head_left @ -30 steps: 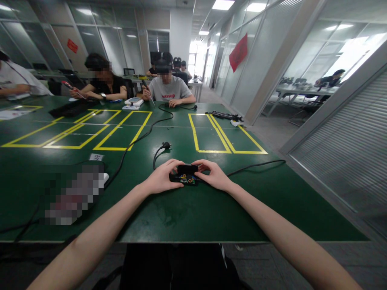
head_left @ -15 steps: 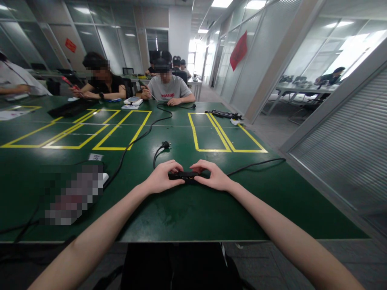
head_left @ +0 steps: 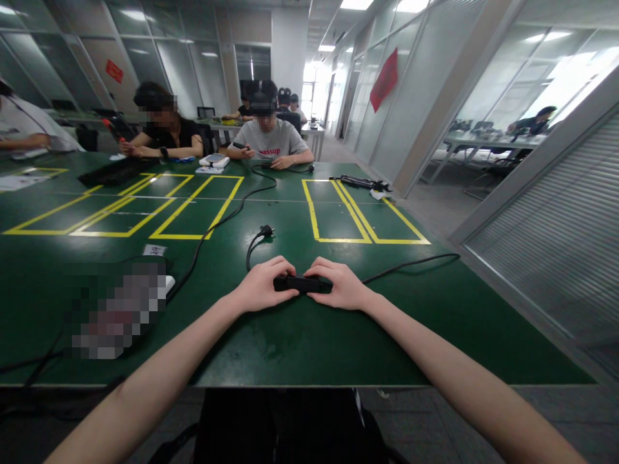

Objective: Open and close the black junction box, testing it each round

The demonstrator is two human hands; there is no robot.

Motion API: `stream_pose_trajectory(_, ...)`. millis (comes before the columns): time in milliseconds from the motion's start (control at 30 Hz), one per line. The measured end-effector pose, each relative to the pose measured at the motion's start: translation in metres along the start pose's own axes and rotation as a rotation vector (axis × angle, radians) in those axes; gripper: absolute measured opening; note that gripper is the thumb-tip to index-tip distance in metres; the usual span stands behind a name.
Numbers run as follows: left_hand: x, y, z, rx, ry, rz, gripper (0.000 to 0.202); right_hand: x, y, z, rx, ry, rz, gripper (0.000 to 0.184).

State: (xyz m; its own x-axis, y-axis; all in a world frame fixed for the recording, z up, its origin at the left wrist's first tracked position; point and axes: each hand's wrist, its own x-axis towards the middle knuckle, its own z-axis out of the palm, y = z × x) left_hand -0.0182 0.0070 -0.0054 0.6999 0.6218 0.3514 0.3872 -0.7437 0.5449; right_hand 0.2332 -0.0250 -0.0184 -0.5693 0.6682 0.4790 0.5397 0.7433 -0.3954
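A small black box-shaped power adapter (head_left: 304, 284) lies level across the space between my hands, just above or on the green table. Its left end is in the fingers of my left hand (head_left: 265, 283), with thumb below and fingertips on top. On the opposite end, my right hand (head_left: 338, 284) grips it the same way. A black cord with a plug (head_left: 265, 231) curls out behind my left hand. From behind my right hand another black cable (head_left: 411, 263) runs to the right. My fingers hide where the cords join the adapter.
Yellow tape rectangles (head_left: 316, 212) mark the green table (head_left: 387, 335). At left lie a blurred-out device (head_left: 120, 312), a paper label (head_left: 155, 250) and a long cable (head_left: 196, 251). A folded black stand (head_left: 360, 183) lies far right. Co-workers (head_left: 265, 138) sit across the table.
Both hands have shifted slightly right and closed more firmly on the adapter. It has turned, and its small gold-coloured spots no longer show. Across the table, a co-worker's held tool has been lowered.
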Motion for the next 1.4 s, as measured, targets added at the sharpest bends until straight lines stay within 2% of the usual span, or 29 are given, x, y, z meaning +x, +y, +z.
stream_pose_trajectory(100, 0.001, -0.001, 0.005, 0.087, -0.04, 0.024, 0.031, -0.001, -0.001, 0.0, -0.085, -0.007, -0.037, 0.019)
stream_pose_trajectory(300, 0.003, -0.001, 0.008, 0.151, -0.037, 0.073, 0.023, -0.002, -0.004, -0.001, -0.139, -0.019, -0.088, 0.02)
stream_pose_trajectory(500, 0.002, 0.005, 0.006, 0.186, -0.039, 0.082, 0.025, 0.002, -0.008, 0.001, -0.107, 0.064, -0.113, 0.018)
stream_pose_trajectory(600, 0.001, 0.007, 0.007, 0.152, -0.045, 0.074, 0.035, 0.003, -0.009, 0.002, -0.129, 0.09, -0.182, 0.014)
stream_pose_trajectory(733, 0.003, 0.008, 0.009, 0.111, -0.081, -0.015, 0.042, 0.003, -0.009, 0.001, -0.264, 0.035, -0.3, 0.018)
stream_pose_trajectory(867, 0.005, 0.006, 0.012, 0.067, -0.113, -0.089, 0.041, 0.002, -0.005, 0.001, -0.374, 0.092, -0.383, 0.017)
stream_pose_trajectory(1067, 0.003, 0.002, 0.012, 0.102, -0.047, -0.055, 0.041, 0.0, 0.004, 0.005, -0.358, 0.126, -0.289, 0.016)
stream_pose_trajectory(1267, 0.003, -0.001, 0.01, 0.208, -0.014, 0.033, 0.036, -0.001, 0.007, 0.001, -0.21, 0.01, 0.007, 0.042)
stream_pose_trajectory(1400, 0.003, -0.002, 0.011, 0.264, 0.026, 0.066, 0.037, 0.0, 0.007, 0.001, -0.162, -0.023, 0.077, 0.027)
